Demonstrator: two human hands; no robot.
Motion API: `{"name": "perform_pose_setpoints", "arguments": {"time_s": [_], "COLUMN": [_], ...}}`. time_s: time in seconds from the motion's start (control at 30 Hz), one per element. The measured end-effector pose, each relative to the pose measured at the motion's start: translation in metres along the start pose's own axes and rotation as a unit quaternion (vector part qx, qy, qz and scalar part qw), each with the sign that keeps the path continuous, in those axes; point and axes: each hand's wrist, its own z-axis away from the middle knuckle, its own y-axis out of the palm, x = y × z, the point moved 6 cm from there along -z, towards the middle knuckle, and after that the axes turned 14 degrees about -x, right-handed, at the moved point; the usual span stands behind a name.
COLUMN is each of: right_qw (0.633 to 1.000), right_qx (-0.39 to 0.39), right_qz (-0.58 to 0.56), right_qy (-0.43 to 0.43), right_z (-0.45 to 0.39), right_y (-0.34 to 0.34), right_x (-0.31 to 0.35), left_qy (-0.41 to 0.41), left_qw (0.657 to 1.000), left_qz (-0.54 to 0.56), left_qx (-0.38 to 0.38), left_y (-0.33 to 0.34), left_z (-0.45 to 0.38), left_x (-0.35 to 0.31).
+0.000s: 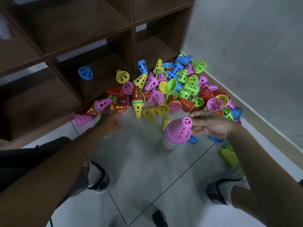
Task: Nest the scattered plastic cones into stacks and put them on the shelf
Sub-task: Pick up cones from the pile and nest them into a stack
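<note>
Cones (173, 86) lie heaped on the floor (141, 161) by the shelf (68, 51); they look light, stiff, slick plastic, best pinched at the rim. Right hand (213, 125) touches the stack (173, 136) with relaxed fingers; left hand (111, 123) reaches, blurred, grip unclear

You worked in a dim room; the shelf (68, 38) compartments were almost black inside, while the cones (172, 86) kept strong colour. Soft light fell on the wall (246, 46) at the right (no glare there). Your left hand (109, 123) was blurred by motion. The wide lens bent straight lines at the edges.
</note>
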Motion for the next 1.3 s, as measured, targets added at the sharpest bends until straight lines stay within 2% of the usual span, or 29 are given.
{"name": "perform_pose_setpoints", "arguments": {"time_s": [0.17, 0.23, 0.3, 0.33, 0.4, 0.5, 0.63, 0.8, 0.93, 1.1, 1.2, 1.3], "right_qw": [0.984, 0.959, 0.908, 0.889, 0.874, 0.878, 0.877, 0.884, 0.866, 0.856, 0.855, 0.855], "right_qx": [-0.160, -0.221, -0.233, -0.229, -0.206, -0.181, -0.173, -0.166, -0.191, -0.219, -0.235, -0.258], "right_qz": [0.071, 0.175, 0.348, 0.397, 0.439, 0.443, 0.444, 0.437, 0.463, 0.467, 0.463, 0.449], "right_qy": [0.029, 0.018, -0.005, -0.001, 0.019, 0.033, 0.061, 0.026, -0.009, -0.022, -0.020, -0.014], "right_z": [-0.026, -0.037, -0.047, -0.050, -0.056, -0.063, -0.055, -0.058, -0.059, -0.061, -0.061, -0.060], "right_y": [-0.026, -0.039, -0.047, -0.049, -0.051, -0.047, -0.033, -0.025, -0.022, -0.027, -0.031, -0.036], "right_x": [-0.037, -0.061, -0.085, -0.098, -0.126, -0.161, -0.169, -0.173, -0.168, -0.171, -0.173, -0.177], "left_qy": [-0.017, -0.026, -0.036, -0.038, -0.042, -0.054, -0.061, -0.080, -0.110, -0.123, -0.116, -0.140], "left_qw": [0.993, 0.991, 0.990, 0.990, 0.990, 0.992, 0.994, 0.993, 0.993, 0.992, 0.993, 0.986], "left_qz": [-0.109, -0.120, -0.118, -0.116, -0.111, -0.097, -0.090, -0.082, -0.051, -0.006, 0.009, 0.085], "left_qx": [0.038, 0.056, 0.072, 0.077, 0.077, 0.060, 0.012, 0.019, -0.002, 0.023, 0.003, -0.014], "left_y": [0.013, 0.016, 0.018, 0.019, 0.019, 0.017, 0.010, 0.009, 0.007, 0.012, 0.012, 0.005], "left_z": [0.012, 0.015, 0.017, 0.017, 0.017, 0.017, 0.018, 0.019, 0.019, 0.025, 0.025, 0.017], "left_x": [0.027, 0.031, 0.034, 0.034, 0.034, 0.034, 0.031, 0.034, 0.031, 0.028, 0.011, -0.020]}}
